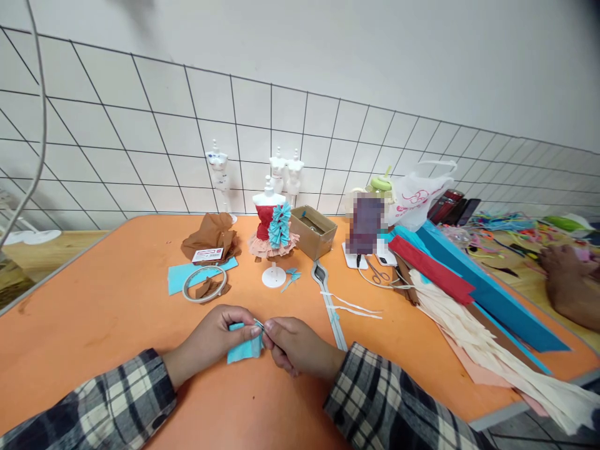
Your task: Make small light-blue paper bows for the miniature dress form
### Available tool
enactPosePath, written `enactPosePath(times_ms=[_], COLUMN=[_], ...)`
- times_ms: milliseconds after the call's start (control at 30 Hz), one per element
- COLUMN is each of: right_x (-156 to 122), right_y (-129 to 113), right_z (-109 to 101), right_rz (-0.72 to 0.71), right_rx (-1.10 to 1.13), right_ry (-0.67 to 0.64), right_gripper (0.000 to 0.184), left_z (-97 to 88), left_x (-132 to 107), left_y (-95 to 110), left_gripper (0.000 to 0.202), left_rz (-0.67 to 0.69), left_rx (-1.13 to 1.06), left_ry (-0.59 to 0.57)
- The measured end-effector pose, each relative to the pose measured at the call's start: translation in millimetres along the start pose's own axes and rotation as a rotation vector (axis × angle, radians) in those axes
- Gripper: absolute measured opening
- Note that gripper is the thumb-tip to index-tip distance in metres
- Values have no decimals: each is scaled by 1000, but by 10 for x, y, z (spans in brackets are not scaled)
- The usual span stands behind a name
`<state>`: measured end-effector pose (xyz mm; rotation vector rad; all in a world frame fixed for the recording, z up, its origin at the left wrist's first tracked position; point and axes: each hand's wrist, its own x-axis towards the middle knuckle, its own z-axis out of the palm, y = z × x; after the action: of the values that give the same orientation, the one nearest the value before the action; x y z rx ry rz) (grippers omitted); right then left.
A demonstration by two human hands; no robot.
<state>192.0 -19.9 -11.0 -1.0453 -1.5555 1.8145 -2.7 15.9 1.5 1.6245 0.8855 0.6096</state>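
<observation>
My left hand (pixel 225 331) pinches a light blue crepe paper piece (pixel 244 352) between thumb and fingers, low above the orange table. Meeting it from the right, my right hand (pixel 297 344) is closed on a thin metal tool (pixel 259 324), whose tip touches the paper's upper edge. Most of that tool is hidden in the fist, so its kind is unclear. Straight ahead stands a small mannequin (pixel 269 199) in a red bodice with a peach frilled skirt and a blue ruffle (pixel 280 226) down one side. Blue paper scraps (pixel 291 276) lie by its white base.
A tape roll (pixel 205 300), brown crumpled paper (pixel 210 234) and a small box lie left. A cardboard box (pixel 314 231), a grey zipper-like strip (pixel 335 325), scissors (pixel 379 272) and layered crepe strips (pixel 469 325) are right. Another person's hand (pixel 569 281) shows far right.
</observation>
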Motion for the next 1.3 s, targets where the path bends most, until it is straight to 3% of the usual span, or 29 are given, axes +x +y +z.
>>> enactPosePath(times_ms=[400,533,600,700,800,900,1100,1300], right_x=[-16,-45,-44,-19,-6,-25,-42,-56], right_y=[-56,-107,-127,-123,-96,-88,-87,-82], right_z=[-5,-60,-96,-137,-145,-141,-254,-341], right_rz=[50,-99,-177,-208,-206,-193,-190,-125], right_rx=[96,194,201,-93,-570,-873,-1010,-1168], right_ry=[-29,19,113,267,267,273,290,457], right_gripper=[45,46,44,35,26,26,19,22], left_z=[-44,-29,-25,-14,8,35,-3,-219], left_x=[15,26,26,15,0,-9,-21,-70], left_y=[-138,-90,-77,-94,-139,-165,-58,-95], left_gripper=[26,22,23,23,22,23,24,28], left_rz=[42,42,25,53,141,166,297,377], left_rx=[72,73,60,105,207,283,503,718], left_ry=[2,143,130,27,-38,-70,-129,-92])
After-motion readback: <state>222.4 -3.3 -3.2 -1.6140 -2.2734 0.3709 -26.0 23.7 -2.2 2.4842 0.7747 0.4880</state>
